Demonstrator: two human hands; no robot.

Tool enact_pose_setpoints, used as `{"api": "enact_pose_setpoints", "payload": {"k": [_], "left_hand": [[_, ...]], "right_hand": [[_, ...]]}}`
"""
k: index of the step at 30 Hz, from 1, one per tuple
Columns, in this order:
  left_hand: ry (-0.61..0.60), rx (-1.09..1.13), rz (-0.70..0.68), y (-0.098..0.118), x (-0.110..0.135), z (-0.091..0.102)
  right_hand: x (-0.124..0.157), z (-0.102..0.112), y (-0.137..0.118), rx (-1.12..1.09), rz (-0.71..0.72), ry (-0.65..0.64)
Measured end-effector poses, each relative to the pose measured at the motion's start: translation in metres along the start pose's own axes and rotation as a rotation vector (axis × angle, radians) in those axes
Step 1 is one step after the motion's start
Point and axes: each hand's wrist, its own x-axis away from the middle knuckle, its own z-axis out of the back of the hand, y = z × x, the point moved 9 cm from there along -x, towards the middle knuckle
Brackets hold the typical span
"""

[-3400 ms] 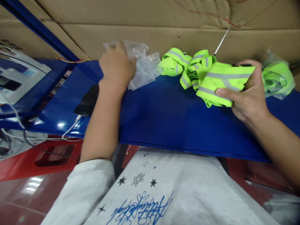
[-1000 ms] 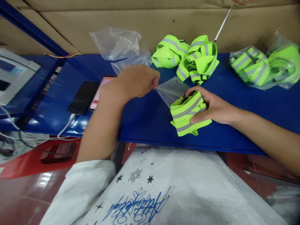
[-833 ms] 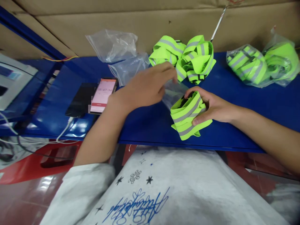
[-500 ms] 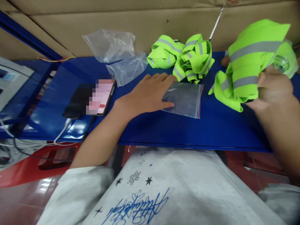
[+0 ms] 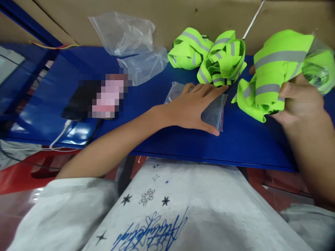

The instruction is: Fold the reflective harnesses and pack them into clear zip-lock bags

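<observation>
My left hand (image 5: 195, 108) lies flat, fingers stretched, pressing a small clear plastic bag (image 5: 216, 111) with a red edge against the blue shelf (image 5: 162, 139). My right hand (image 5: 298, 101) is raised at the right and grips a folded neon-yellow vest (image 5: 272, 75) with grey reflective stripes. Its thumb lies across the folded cloth. A loose end of the vest hangs toward the shelf.
Two more bundled yellow vests (image 5: 209, 57) lie at the back against a cardboard wall (image 5: 183, 14). Empty clear bags (image 5: 128, 38) sit at the back left. A bagged vest (image 5: 321, 69) lies far right. Two phones (image 5: 96, 99) with a white cable (image 5: 61, 134) rest at the left.
My right hand lifted the folded vest off the shelf and out to the right. My left hand flattened the clear bag on the shelf and slid further over it.
</observation>
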Motion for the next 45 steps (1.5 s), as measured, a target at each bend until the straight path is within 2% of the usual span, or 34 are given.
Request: {"api": "enact_pose_setpoints", "payload": {"k": [5,11,15,19,27,32,36,39,42,45], "left_hand": [[0.014,-0.031,-0.071,0.002,-0.01,-0.013],[0.064,-0.032,-0.045,-0.006,0.003,-0.014],[0.006,0.01,-0.056,-0.009,0.004,-0.018],[-0.003,0.051,-0.005,-0.011,0.006,-0.018],[0.026,0.064,0.092,-0.012,0.007,-0.022],[0.067,0.139,0.137,-0.015,0.01,-0.009],[0.158,0.133,0.063,-0.005,0.016,0.008],[0.205,0.123,0.022,0.002,0.018,0.014],[0.231,0.118,0.048,0.002,0.018,0.017],[0.206,0.107,0.118,-0.003,0.017,0.017]], "right_hand": [[0.004,0.0,-0.001,0.011,0.015,-0.003],[0.009,-0.007,0.002,0.024,-0.042,-0.054],[0.011,-0.007,0.002,0.027,-0.035,-0.048],[0.011,-0.005,0.005,0.076,-0.057,-0.028],[0.005,-0.007,0.008,0.035,-0.034,-0.063],[0.001,-0.001,0.012,0.059,-0.026,-0.036],[0.0,-0.001,0.017,0.066,-0.051,-0.036],[0.0,-0.003,0.02,0.054,-0.072,-0.039],[0.0,-0.002,0.025,0.018,-0.1,-0.015],[-0.001,-0.003,0.029,0.0,-0.12,-0.001]]}}
